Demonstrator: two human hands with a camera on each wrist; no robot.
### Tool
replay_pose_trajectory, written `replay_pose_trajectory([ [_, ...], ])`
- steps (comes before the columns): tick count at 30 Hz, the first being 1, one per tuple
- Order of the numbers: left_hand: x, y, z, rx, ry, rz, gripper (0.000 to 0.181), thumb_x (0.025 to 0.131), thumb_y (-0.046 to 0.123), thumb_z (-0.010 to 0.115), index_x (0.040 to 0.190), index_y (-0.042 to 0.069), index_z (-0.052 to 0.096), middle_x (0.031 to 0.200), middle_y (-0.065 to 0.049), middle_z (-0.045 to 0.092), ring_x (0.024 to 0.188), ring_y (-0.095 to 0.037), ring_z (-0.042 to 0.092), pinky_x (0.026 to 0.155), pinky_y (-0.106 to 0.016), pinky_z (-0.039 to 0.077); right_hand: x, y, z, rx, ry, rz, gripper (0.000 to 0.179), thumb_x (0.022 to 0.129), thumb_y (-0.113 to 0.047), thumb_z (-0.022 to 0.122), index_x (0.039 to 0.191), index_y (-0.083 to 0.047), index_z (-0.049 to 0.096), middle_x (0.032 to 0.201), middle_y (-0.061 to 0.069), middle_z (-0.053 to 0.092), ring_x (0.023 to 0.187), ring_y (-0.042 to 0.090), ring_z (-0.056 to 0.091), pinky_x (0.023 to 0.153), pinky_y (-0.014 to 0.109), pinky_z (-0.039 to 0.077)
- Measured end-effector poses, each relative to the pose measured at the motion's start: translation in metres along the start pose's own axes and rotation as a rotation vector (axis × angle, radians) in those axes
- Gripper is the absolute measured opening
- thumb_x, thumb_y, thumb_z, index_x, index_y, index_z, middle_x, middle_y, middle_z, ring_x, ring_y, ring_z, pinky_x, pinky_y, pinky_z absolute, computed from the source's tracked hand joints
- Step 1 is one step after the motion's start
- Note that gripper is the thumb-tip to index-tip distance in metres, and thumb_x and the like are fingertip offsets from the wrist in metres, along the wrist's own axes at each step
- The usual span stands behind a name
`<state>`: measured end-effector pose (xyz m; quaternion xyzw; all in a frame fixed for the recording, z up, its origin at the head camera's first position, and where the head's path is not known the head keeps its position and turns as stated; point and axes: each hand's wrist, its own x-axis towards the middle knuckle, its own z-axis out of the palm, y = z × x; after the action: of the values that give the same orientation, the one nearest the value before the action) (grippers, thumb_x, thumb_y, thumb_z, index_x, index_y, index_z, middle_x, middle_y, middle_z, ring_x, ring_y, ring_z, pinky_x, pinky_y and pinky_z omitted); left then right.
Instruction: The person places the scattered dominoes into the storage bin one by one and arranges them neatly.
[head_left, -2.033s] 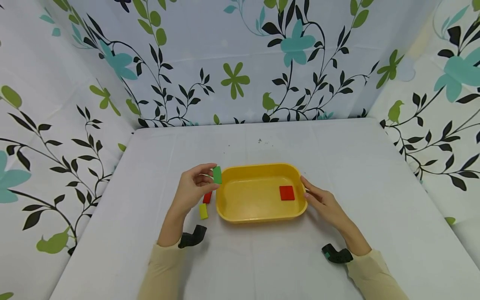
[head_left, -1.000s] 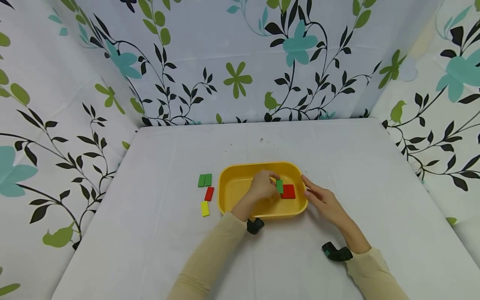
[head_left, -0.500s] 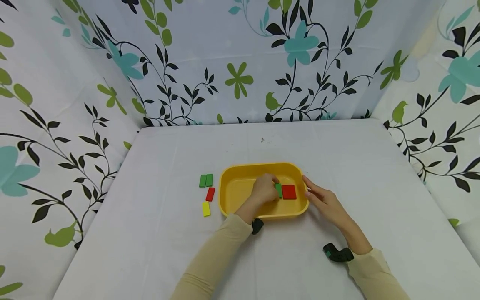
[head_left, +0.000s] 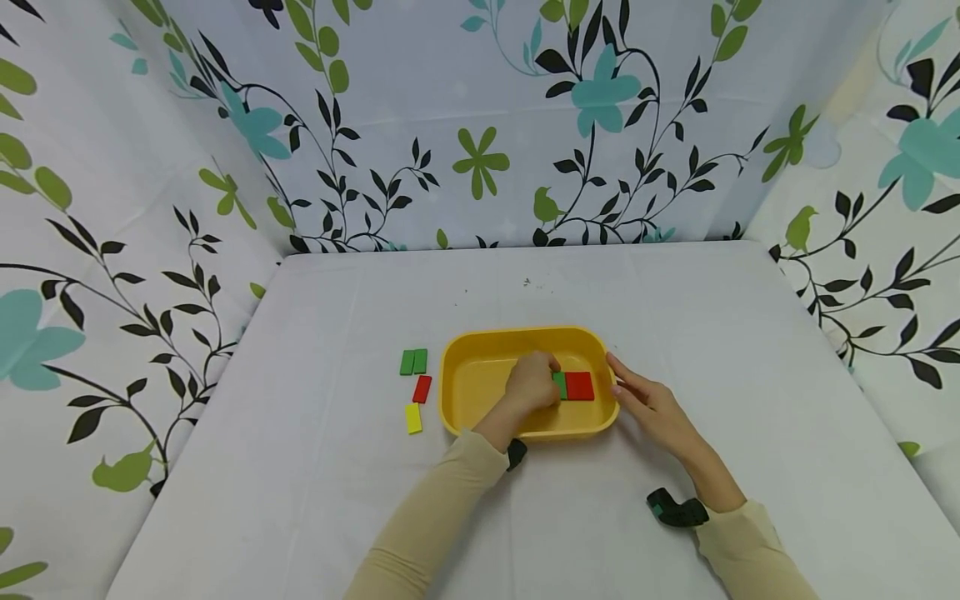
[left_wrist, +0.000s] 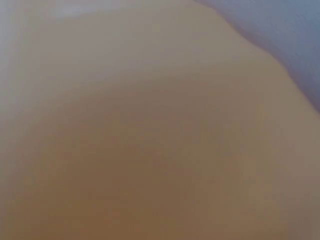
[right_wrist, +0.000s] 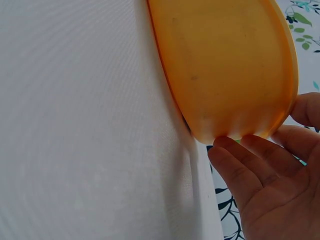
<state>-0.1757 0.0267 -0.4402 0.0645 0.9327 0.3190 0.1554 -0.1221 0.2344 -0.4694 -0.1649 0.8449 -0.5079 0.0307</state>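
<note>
In the head view my left hand [head_left: 532,379] is inside the yellow tray [head_left: 480,340], its curled fingers on a small green tile [head_left: 559,385]. This tile lies against the left edge of a red square [head_left: 580,386] and is partly hidden by the fingers. My right hand [head_left: 651,408] touches the tray's right end with extended fingers. The right wrist view shows several fingertips [right_wrist: 227,142] against the outside of the tray wall [right_wrist: 230,75]. Left of the tray lie two green tiles [head_left: 413,362], a red tile [head_left: 422,389] and a yellow tile [head_left: 414,418]. The left wrist view is too blurred to read.
A white cloth [head_left: 337,500] covers the table. Leaf-patterned curtains [head_left: 480,125] hang behind it and at both sides. Small dark specks [head_left: 527,282] mark the cloth beyond the tray. Each wrist wears a black camera [head_left: 678,508].
My left hand has carried a green tile from the tray's left side into it. The tile has come down beside the red square. The right hand has kept its place at the tray.
</note>
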Motion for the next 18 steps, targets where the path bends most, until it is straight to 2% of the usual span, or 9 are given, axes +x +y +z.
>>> replay_pose_trajectory([
  [5, 0.0003, -0.0022, 0.0038, -0.018, 0.011, -0.003, 0.044, 0.074, -0.003, 0.073, 0.117, 0.006, 0.069, 0.112, -0.009, 0.069, 0.086, -0.019, 0.054, 0.071, -0.024, 0.048, -0.0003, 0.0021, 0.0013, 0.002, -0.001, -0.004, 0.049, 0.103, -0.014, 0.049, 0.149, -0.004, 0.036, 0.154, 0.017, 0.036, 0.137, 0.040, 0.039, 0.094, 0.004, 0.035],
  [18, 0.0021, -0.0012, 0.0027, -0.015, 0.006, 0.004, 0.047, 0.072, -0.001, 0.075, 0.117, 0.005, 0.068, 0.113, -0.009, 0.069, 0.088, -0.021, 0.055, 0.076, -0.026, 0.050, 0.0002, 0.0014, 0.0002, -0.003, 0.010, -0.018, 0.049, 0.102, -0.013, 0.049, 0.149, -0.002, 0.037, 0.153, 0.018, 0.037, 0.136, 0.042, 0.040, 0.094, 0.005, 0.035],
])
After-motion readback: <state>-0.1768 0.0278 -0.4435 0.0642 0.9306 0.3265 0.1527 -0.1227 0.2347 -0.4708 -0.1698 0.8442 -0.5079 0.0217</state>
